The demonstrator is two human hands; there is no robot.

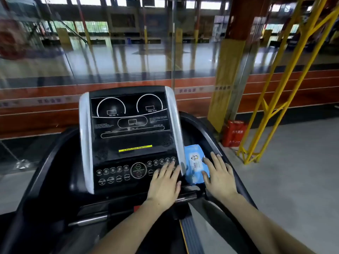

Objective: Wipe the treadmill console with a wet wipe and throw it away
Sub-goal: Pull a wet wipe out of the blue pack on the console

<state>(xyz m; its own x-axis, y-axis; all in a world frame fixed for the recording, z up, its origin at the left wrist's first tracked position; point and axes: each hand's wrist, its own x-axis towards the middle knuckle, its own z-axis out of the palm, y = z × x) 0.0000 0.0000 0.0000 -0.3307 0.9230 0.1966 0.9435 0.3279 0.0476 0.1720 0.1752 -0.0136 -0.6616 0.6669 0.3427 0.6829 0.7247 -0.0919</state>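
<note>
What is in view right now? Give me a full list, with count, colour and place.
treadmill console: one, black with silver side trims, centre of view, dark display above rows of round buttons
yellow label strip: one, yellow, on the console below the display
wet wipe pack: one, blue with a white label, in the tray right of the console
front grip bar: one, black and metal, below the console
red box: one, red, on the floor at the right by the yellow post
yellow metal frame: one, yellow, standing at the right
glass wall: clear, behind the treadmill, hall beyond
left hand: one, open, over the console's right buttons
right hand: one, open, at the pack's right edge
</note>
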